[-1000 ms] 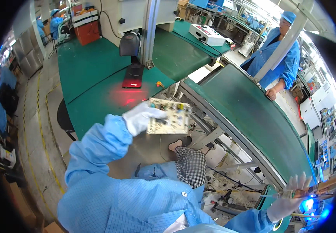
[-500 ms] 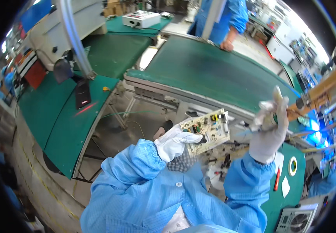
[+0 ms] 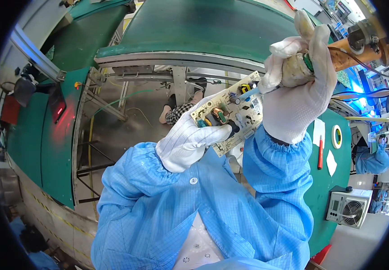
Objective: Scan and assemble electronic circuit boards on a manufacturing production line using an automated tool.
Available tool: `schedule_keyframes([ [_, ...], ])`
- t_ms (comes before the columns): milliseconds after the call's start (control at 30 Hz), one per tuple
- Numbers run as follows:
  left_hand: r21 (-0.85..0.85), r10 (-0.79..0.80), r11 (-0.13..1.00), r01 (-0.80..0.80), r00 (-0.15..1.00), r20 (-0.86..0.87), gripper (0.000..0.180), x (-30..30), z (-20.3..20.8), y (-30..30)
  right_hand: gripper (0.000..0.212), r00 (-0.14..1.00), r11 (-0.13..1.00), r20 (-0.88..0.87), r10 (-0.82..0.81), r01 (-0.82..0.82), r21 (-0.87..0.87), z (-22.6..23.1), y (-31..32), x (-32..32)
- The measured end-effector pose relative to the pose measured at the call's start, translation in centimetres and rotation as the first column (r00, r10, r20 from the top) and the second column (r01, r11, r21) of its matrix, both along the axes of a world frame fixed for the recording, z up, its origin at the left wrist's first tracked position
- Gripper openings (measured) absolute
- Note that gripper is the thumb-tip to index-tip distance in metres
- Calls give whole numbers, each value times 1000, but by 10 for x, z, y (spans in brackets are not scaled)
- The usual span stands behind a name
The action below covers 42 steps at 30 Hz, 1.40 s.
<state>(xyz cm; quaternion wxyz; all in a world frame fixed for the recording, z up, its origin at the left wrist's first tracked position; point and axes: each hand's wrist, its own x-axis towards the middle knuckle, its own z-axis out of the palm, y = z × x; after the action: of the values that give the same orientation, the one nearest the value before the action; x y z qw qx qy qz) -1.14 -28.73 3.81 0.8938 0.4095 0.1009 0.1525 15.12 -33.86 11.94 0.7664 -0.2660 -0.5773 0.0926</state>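
- Print on the circuit board (image 3: 244, 110) was too small to read.
- The board sloped up and rightward from your left hand (image 3: 186, 142) along its long axis, components facing you.
- Your left thumb and fingers pinched its lower-left end.
- Your right hand (image 3: 291, 102) curled round a pale, bulky tool (image 3: 296, 71); its light-blue tip (image 3: 249, 93) overlapped the board's upper-right end, contact unclear.
- Beyond both grips ran a green conveyor (image 3: 194, 27); an orange-brown pipe (image 3: 345, 58) crowded your right grip.
- Below and right of that grip lay a tape roll (image 3: 333, 137) and red pen-shaped item (image 3: 320, 155).
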Motion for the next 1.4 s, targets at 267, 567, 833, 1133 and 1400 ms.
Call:
schedule_keyframes([
  [267,-70,-28,997,29,999,20,54,-2,-3,-6,30,999,998,-17,-45,44,-55,2,-7,-1],
  [567,135,-3,991,7,999,-32,52,0,-13,-2,31,582,669,345,-736,702,244,-5,8,-8],
  [833,-6,9,1000,-9,999,-41,43,-5,-13,0,28,517,609,324,-792,701,371,-1,9,1],
  [1133,173,126,980,-94,974,-188,35,-24,-22,2,27,864,868,129,-486,494,-41,4,-5,0],
  [1400,-354,-10,935,11,1000,6,51,-25,-1,-4,27,850,859,155,-504,511,-6,1,-7,4],
])
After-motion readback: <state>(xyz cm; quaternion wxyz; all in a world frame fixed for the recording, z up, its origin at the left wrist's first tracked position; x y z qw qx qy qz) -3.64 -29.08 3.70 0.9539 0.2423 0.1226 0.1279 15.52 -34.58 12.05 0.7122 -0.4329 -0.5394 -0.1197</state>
